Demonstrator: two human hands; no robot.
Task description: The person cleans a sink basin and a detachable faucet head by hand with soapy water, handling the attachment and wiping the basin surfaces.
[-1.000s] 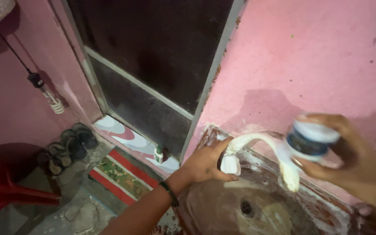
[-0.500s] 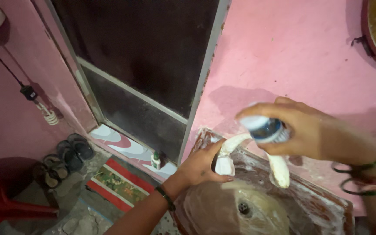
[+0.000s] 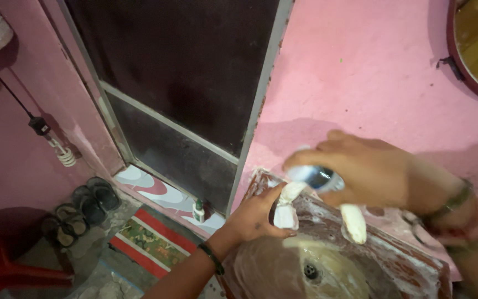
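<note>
While your left hand (image 3: 258,213) grips the white curved plastic tap (image 3: 352,221) base | your right hand (image 3: 369,169) clasps a small blue-and-white container (image 3: 316,177) tilted over the stained sink (image 3: 416,266) | risk: wet grip, container may slip.

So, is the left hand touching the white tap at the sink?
Touching. The head view shows the left hand wrapped around the base of the white tap at the sink, thumb and fingers pressed onto it with no gap.
</note>
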